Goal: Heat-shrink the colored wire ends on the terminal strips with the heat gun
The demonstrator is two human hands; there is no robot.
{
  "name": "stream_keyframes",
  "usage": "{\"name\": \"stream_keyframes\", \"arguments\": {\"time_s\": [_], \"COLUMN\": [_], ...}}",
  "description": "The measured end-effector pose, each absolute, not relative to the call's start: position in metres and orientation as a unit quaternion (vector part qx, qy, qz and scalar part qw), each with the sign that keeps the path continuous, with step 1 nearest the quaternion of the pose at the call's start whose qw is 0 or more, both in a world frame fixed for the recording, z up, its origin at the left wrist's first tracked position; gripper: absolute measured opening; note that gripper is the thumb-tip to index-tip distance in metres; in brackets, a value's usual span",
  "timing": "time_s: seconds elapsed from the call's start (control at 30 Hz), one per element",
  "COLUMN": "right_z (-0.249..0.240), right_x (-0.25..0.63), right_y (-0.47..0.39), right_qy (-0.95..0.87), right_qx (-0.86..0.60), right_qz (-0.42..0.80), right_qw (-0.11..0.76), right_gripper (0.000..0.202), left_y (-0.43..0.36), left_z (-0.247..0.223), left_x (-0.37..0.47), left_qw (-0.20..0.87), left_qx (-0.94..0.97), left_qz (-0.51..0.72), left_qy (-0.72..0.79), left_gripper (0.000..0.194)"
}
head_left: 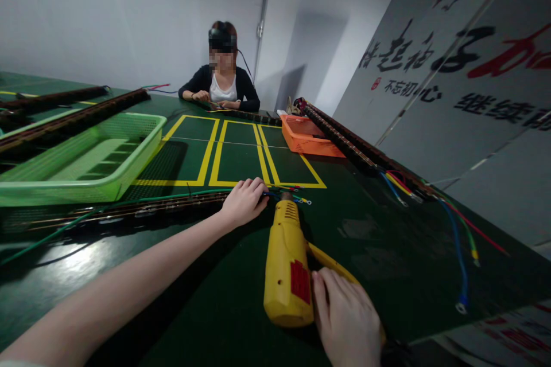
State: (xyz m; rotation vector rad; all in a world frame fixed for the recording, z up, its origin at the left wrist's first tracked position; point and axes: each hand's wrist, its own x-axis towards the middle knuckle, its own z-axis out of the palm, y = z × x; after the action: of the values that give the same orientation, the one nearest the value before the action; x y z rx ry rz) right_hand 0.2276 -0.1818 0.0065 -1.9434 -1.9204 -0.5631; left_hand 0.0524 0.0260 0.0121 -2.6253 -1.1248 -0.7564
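Observation:
My right hand point(350, 318) grips the handle of a yellow heat gun point(279, 266), whose metal nozzle points away from me. Just left of the nozzle, my left hand point(245, 202) is closed over the bundle of wires at the end of a long dark strip assembly point(167, 209). Coloured wires with ring terminals point(305, 200) stick out past my fingers, beside and behind the nozzle. The exact finger contact on the wires is hidden under my left hand. A green wire point(75, 222) runs along the strip to the left.
A green basket point(129, 175) with long strips across it stands at left. Toward the back right is an orange basket point(312, 146) with another strip assembly point(357, 140) resting on it, its wires hanging nearby. Yellow tape point(214, 152) marks the table. Across it sits a co-worker point(224, 83).

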Motion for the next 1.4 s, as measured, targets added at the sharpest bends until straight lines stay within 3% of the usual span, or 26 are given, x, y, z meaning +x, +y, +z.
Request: {"name": "stream_keyframes", "arguments": {"time_s": [0.57,1.4], "right_z": [0.005,0.012], "right_x": [0.222,0.271], "right_y": [-0.191,-0.191], "right_qy": [-0.691,-0.668], "right_qx": [-0.671,-0.676], "right_qz": [-0.132,-0.232], "right_qw": [0.233,0.207], "right_gripper": [0.036,0.05], "left_y": [0.027,0.02], "left_z": [0.01,0.015], "left_x": [0.051,0.048], "left_qw": [0.107,0.099], "left_qx": [-0.873,-0.888], "left_qz": [-0.247,-0.246], "left_qy": [-0.407,-0.376], "left_gripper": [0.025,0.019]}}
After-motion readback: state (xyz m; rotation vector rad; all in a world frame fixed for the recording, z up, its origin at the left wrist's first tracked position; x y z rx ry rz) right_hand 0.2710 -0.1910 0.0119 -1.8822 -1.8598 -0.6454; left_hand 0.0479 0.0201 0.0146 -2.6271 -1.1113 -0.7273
